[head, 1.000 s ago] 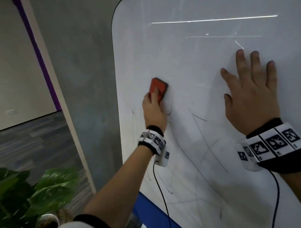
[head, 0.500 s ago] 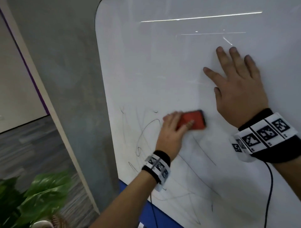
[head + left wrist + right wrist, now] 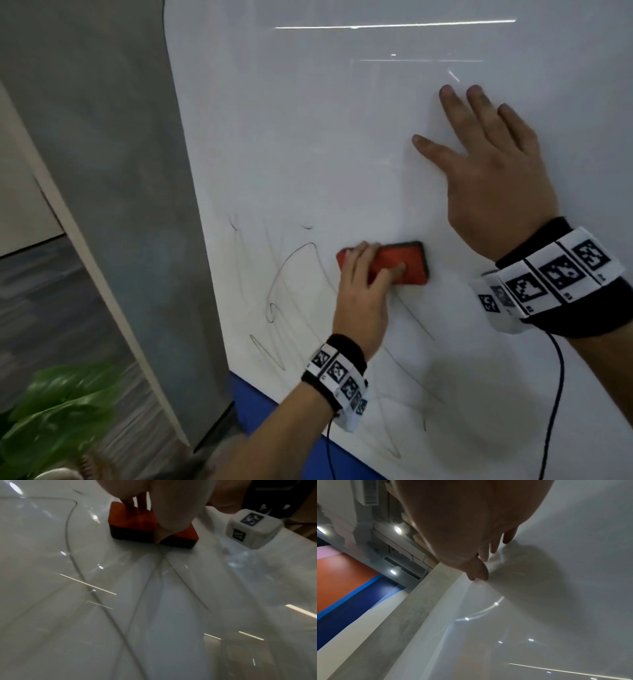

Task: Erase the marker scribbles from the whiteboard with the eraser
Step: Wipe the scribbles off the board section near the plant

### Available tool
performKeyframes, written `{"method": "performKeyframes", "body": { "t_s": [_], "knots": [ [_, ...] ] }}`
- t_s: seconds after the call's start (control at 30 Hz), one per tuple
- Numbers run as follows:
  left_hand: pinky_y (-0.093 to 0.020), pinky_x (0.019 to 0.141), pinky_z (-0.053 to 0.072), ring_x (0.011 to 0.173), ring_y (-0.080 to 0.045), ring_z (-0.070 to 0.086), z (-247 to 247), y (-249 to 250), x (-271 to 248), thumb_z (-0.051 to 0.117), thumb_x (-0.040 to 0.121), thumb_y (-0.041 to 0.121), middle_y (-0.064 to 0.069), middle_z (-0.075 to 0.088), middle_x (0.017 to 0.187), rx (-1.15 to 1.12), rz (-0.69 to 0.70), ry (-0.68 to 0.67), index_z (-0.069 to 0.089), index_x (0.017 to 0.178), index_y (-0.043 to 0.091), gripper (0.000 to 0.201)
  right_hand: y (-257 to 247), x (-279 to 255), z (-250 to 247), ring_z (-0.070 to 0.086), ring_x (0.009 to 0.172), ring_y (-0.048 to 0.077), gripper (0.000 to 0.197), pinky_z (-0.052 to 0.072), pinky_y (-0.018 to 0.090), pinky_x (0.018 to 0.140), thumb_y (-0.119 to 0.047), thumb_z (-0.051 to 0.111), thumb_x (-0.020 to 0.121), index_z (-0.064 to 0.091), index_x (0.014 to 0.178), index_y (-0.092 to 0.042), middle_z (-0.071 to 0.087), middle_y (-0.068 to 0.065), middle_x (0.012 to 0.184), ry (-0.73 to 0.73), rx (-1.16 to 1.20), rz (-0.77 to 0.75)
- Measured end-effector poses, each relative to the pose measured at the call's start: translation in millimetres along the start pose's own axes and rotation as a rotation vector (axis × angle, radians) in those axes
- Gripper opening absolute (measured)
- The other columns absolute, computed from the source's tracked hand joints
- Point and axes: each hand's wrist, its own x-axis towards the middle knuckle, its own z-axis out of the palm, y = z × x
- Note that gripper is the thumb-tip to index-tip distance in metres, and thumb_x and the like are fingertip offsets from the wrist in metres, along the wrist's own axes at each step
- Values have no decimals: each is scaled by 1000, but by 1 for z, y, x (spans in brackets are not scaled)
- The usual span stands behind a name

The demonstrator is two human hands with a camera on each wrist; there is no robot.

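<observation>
left hand (image 3: 364, 291): gripping the red eraser (image 3: 394, 262), pressed on the whiteboard (image 3: 308, 137)
right hand (image 3: 493, 171): flat, fingers spread on board
scribbles (image 3: 291, 274): thin loops left of eraser

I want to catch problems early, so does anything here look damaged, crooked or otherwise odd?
Nothing stands out. The left hand grips the orange block eraser flat against the glossy whiteboard, the right hand rests open on it, and thin marker scribbles remain.
</observation>
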Motion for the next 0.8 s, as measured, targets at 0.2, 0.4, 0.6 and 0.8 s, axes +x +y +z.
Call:
{"method": "performKeyframes", "body": {
  "t_s": [0.2,0.4,0.6,0.8],
  "knots": [
    [-49,112,45,124,-34,56,-70,-121,37,66,86,-15,-17,58,133,-20,-348,119,58,129,3,48,1,-4,3,21,155,35,55,12,47,126,-1,58,94,56,145,-18,20,12,169,53,37,-23],
    [-47,100,54,110,-39,65,-146,-274,56,69,94,1,-3,58,113,9,-1005,163,42,141,11,55,4,-5,14,23,154,40,52,20,57,123,-9,49,95,54,147,-16,21,14,169,91,51,-35],
    [-42,109,50,121,-28,62,-120,-249,47,66,97,9,-5,62,138,57,-946,222,41,150,22,59,4,-8,21,17,155,43,49,17,63,123,-11,48,100,49,149,-17,17,17,169,58,21,3],
    [-26,106,47,128,-22,59,-81,-137,32,68,89,-1,-3,57,144,67,-497,166,50,144,16,60,-7,-8,22,9,155,46,52,13,64,124,-19,44,103,40,155,-22,10,20,169,7,-33,56]
  ]
}}
